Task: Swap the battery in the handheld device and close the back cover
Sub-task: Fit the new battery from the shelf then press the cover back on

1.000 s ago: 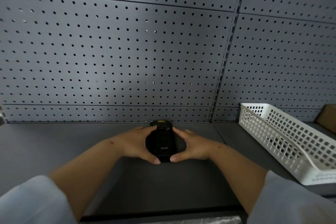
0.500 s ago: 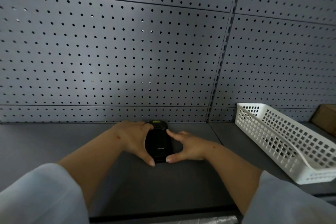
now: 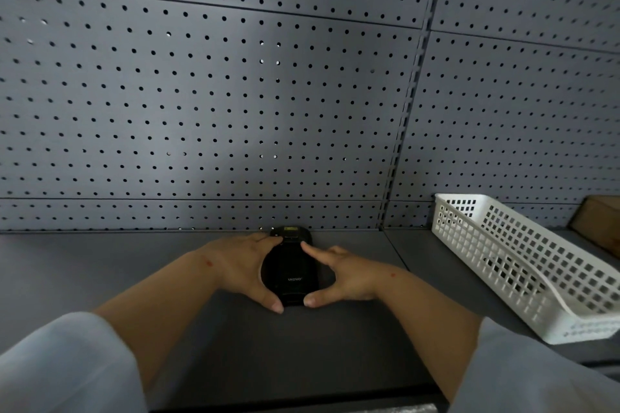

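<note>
Both hands — left hand (image 3: pixel 240 266), right hand (image 3: pixel 345 275) — clasp a black handheld scanner (image 3: pixel 290 273) lying back-up by the shelf's rear edge. Cover looks shut. Likely next: pressing it firmly — or unlatching it.

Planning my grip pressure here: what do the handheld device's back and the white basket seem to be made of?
Handheld device: looks like black moulded plastic, mostly matte with a slight sheen, printed logo on the back; possibly rubberised, I can't tell. White basket: glossy white plastic by the look, a moulded grid of square holes with a smooth curved rim.

The handheld device (image 3: pixel 290 273) lies on the shelf (image 3: pixel 100 265), basket (image 3: pixel 523 265) well right.
</note>
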`<state>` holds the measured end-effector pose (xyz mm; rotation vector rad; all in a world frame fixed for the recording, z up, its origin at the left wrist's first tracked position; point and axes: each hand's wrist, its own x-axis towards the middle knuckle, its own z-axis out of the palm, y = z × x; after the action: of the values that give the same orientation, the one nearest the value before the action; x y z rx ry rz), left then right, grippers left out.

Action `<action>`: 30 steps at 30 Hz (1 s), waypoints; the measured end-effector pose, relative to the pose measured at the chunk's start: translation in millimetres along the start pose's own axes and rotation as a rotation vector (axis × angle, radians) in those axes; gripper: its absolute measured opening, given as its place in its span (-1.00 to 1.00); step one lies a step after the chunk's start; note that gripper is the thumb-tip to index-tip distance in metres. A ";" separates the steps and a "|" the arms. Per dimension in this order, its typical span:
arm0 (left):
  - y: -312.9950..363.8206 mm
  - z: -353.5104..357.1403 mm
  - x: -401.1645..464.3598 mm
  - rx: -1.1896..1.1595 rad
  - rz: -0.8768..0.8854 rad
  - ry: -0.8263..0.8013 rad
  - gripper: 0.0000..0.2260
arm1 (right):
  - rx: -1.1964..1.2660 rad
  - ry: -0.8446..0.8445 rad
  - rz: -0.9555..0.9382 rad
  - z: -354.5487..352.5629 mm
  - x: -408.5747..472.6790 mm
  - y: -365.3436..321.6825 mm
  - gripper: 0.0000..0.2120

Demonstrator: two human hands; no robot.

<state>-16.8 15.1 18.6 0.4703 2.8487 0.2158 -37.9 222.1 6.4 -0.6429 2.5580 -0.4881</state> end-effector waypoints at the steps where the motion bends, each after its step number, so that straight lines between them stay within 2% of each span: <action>1: -0.2 -0.1 0.0 0.011 0.004 0.001 0.04 | 0.004 0.003 -0.003 0.0 -0.6 0.0 -0.08; 8: 7.9 -11.2 4.3 0.199 -0.032 0.017 -0.02 | -0.005 0.011 -0.009 1.0 -1.6 -0.2 -0.07; 12: 11.3 -15.3 10.2 0.215 -0.063 -0.015 -0.01 | -0.002 0.012 -0.008 0.9 -2.8 -1.0 -0.08; 21: 12.0 -17.4 14.8 0.110 -0.097 -0.082 -0.03 | 0.004 0.021 -0.011 2.0 -1.2 1.2 -0.08; 30: -1.8 -2.5 9.2 -0.181 -0.039 -0.032 -0.03 | 0.014 0.018 -0.015 3.3 -0.8 1.6 -0.09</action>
<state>-26.4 16.2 18.7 0.3774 2.7707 0.4498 -36.1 223.0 3.2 -0.6561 2.5657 -0.5187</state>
